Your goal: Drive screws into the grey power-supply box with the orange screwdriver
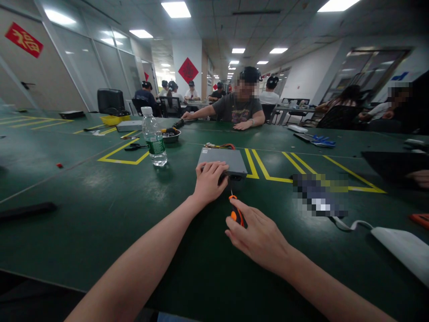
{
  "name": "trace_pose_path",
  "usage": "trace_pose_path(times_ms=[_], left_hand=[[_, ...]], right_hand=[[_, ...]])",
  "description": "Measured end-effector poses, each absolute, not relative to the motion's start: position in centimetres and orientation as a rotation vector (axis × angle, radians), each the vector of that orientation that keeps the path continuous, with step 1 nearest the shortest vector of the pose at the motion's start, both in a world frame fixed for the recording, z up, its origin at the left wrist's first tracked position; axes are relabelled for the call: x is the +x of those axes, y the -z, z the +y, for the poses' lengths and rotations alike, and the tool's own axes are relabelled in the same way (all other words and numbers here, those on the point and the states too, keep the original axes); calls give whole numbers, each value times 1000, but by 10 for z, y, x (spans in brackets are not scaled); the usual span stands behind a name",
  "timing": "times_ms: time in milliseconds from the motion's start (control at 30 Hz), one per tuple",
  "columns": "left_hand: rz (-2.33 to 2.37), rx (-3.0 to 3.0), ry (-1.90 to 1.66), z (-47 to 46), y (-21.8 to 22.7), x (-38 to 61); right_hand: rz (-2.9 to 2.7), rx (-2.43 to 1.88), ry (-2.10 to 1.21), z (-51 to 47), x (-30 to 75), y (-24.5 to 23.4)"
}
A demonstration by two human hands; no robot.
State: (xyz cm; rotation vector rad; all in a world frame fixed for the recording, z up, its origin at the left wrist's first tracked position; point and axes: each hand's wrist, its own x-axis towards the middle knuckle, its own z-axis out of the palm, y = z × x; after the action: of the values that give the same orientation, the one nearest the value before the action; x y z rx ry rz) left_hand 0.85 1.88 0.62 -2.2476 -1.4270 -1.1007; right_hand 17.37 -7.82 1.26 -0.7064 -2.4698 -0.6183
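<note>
A grey metal computer power supply (231, 157) lies on the green table, with its socket face toward me and coloured cables behind it. My left hand (212, 179) grips its near left corner, fingers over the top and thumb down the front face. In my right hand (256, 228) is an orange and black screwdriver (236, 216). Its shaft points up toward the front face of the power supply, below the socket. Whether the tip touches a screw, I cannot tell.
Left of the power supply stands a water bottle (154, 138), with a metal bowl (171, 137) of tools behind it. A pixelated dark object (318, 197) and a white device (402, 250) with a cable lie right. Across the table, a person (239, 105) rests both hands on it.
</note>
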Motion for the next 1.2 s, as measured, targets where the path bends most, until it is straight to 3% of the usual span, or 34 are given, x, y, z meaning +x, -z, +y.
trace_pose_path(times_ms=[333, 867, 1033, 1200], left_hand=[[-1422, -2247, 1121, 19, -5, 9], [-1427, -2246, 1133, 19, -6, 10], [-1438, -2242, 1128, 19, -6, 10], [-1447, -2248, 1111, 18, -7, 11]], right_hand=[[-2244, -600, 981, -64, 178, -20], [-2322, -1114, 927, -86, 169, -22], [-2247, -1316, 461, -84, 165, -13], [-1809, -1469, -747, -84, 165, -15]])
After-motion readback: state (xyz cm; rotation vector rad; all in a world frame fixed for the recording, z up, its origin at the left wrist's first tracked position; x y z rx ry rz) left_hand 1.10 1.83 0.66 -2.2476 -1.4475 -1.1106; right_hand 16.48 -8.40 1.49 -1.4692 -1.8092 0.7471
